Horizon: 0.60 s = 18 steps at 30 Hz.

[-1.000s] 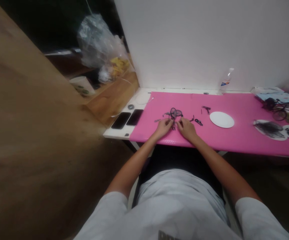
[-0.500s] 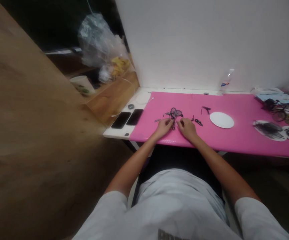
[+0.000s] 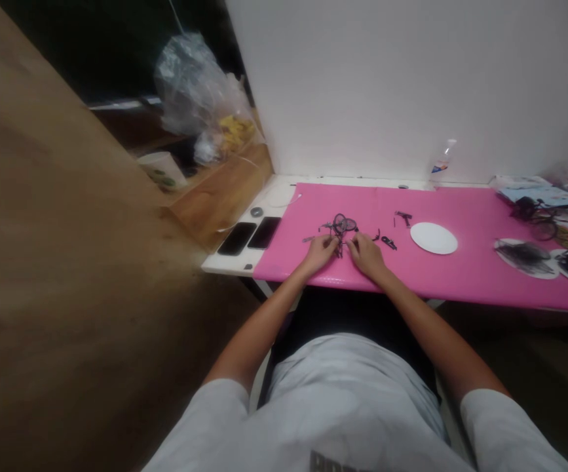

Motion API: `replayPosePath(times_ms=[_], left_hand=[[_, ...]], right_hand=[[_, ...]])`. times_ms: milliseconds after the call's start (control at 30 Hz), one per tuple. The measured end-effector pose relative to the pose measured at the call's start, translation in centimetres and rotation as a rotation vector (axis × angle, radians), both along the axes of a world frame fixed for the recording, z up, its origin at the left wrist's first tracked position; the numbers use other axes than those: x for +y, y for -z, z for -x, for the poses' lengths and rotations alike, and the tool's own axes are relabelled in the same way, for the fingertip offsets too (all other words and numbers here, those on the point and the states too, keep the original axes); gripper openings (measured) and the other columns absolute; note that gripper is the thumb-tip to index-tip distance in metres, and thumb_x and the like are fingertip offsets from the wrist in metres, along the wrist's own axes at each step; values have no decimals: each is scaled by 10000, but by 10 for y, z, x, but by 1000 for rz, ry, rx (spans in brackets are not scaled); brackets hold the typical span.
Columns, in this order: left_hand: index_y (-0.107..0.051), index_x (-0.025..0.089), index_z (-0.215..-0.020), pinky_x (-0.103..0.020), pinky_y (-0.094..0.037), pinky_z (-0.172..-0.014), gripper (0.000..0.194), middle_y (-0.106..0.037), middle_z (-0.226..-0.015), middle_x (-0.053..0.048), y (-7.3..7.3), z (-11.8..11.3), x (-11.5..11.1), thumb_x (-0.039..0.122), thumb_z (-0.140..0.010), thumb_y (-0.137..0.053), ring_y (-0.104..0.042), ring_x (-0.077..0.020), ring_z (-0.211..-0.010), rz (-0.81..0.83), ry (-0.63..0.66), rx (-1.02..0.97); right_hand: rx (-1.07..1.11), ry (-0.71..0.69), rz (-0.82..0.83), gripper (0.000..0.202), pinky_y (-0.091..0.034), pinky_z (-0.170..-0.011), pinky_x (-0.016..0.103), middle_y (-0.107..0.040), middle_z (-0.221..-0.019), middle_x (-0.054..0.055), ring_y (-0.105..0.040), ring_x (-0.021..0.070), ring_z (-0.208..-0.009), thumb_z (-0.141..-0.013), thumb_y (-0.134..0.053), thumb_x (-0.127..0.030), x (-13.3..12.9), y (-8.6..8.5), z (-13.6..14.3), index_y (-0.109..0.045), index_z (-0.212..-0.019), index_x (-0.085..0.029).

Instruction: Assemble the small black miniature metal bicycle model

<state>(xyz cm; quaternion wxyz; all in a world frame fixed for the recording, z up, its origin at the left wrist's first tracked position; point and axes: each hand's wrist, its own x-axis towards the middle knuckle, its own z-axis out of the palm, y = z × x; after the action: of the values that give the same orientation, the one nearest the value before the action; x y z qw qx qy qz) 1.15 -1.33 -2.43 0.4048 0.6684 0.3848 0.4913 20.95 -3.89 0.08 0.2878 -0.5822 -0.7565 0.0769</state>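
Near the front edge of the pink mat [image 3: 386, 282], my left hand [image 3: 321, 252] has its fingers closed on a small dark part assembly [image 3: 339, 249]. Facing it from the right, my right hand [image 3: 365, 253] is closed at the fingertips by the same assembly; whatever it pinches is too small to make out. Two thin dark spoked wheels [image 3: 344, 223] lie just beyond the fingertips. Small dark pieces lie left of the wheels, and more black pieces [image 3: 388, 242] are right of my right hand. A black pistol-shaped piece [image 3: 404, 217] rests farther back.
A white oval plate [image 3: 434, 238] lies right of the pieces. Farther right are two plates of dark parts, a small black bicycle model [image 3: 542, 219] and packets. Two phones [image 3: 265, 233] lie left; a clear bottle [image 3: 443, 159] stands by the wall.
The view has shifted very slightly. Both hands stay at the dark assembly, with only small finger movement.
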Motion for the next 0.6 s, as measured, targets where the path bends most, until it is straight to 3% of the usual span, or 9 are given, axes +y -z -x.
replayPosePath(times_ms=[200,433,600], left_hand=[[-711,145,-848,-305,-531,-754,385,-737,-795,-59,-3,0,-2,463,-1040,-611,-664,-170,-723,-13,-3,12],[-713,137,-870,-298,-527,-746,361,-738,-802,-61,-1,-1,0,447,-1027,-618,-672,-171,-733,-7,3,-9],[-721,135,-883,-293,-530,-744,354,-736,-809,-65,1,-1,2,447,-1020,-626,-665,-167,-735,3,-2,-7]], right_hand=[[-6,24,2,314,-432,-761,335,-705,-1009,115,-628,255,-874,-1139,-443,-429,-2,-2,0,-636,-1011,-216],[46,6,-30,152,-429,-767,337,-732,-1054,111,-654,273,-939,-1037,-534,-318,-1,2,-2,-615,-1105,-208],[-4,13,-23,186,-412,-744,336,-717,-1006,109,-636,266,-882,-1076,-488,-335,-1,1,-1,-623,-1056,-208]])
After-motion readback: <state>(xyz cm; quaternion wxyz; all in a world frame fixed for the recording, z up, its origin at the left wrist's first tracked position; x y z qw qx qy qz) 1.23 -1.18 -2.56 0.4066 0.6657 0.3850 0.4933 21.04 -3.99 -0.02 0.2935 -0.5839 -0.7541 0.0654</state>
